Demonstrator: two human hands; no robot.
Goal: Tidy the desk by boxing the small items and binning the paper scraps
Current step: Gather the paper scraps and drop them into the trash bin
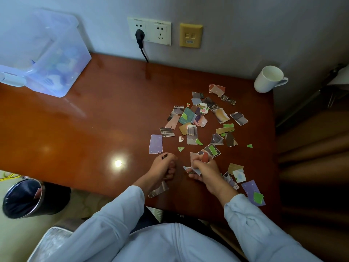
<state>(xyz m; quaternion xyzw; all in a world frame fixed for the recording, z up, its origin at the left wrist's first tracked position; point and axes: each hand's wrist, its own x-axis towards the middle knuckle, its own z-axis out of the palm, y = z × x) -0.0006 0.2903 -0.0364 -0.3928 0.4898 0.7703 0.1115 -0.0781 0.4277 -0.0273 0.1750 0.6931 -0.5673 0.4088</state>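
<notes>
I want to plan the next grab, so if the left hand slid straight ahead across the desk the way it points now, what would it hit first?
Most likely the purple paper scrap, which lies just beyond the left hand and slightly to its left. Only bare desk shows between them, though the hand's exact heading is hard to judge.

Both hands, left [163,166] and right [204,170], curled closed.

Blurred contents of clear box [56,59], left edge cropped.

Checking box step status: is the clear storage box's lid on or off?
On, it seems. The clear storage box at the desk's back left looks closed, with a latch handle at its near end and small items dimly visible through the walls.
</notes>
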